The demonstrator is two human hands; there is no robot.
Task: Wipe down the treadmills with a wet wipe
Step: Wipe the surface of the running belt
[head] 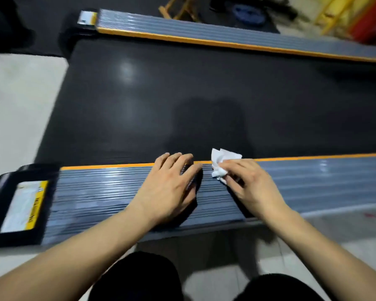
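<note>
A: Hands first. What are they doing?

B: The left hand (pixel 172 183) lies flat on the near side rail (pixel 313 183) of the treadmill (pixel 182 94), fingers straight and spread a little, fingertips reaching to the orange strip (pixel 313 157) along the rail's inner edge. It holds nothing.

A: And the right?

B: The right hand (pixel 248 183) has its fingers curled round a crumpled white wipe (pixel 220 165) and holds it down on the same rail, just to the right of the left hand. The two hands are close but apart.

A: Where does the wipe sit exactly?

B: On the ribbed grey rail at its inner edge. The upper folds stick out past the fingers, over the orange strip and onto the edge of the black belt (pixel 139 105).

A: What else is on that rail?

B: At its left end is a black end cap (pixel 20 203) with a white and yellow label (pixel 24 205). The print is too blurred to read.

A: Beyond the belt?

B: The far side rail (pixel 204 35), also grey with an orange strip, with its own labelled cap at the left end. Behind it is a dark floor mat, a wooden frame (pixel 180 7) and a blue disc (pixel 248 14), all blurred.

A: And nearest the camera?

B: Pale floor tiles (pixel 13 105) and the person's knees (pixel 139 279) in dark cloth, below the forearms.
</note>
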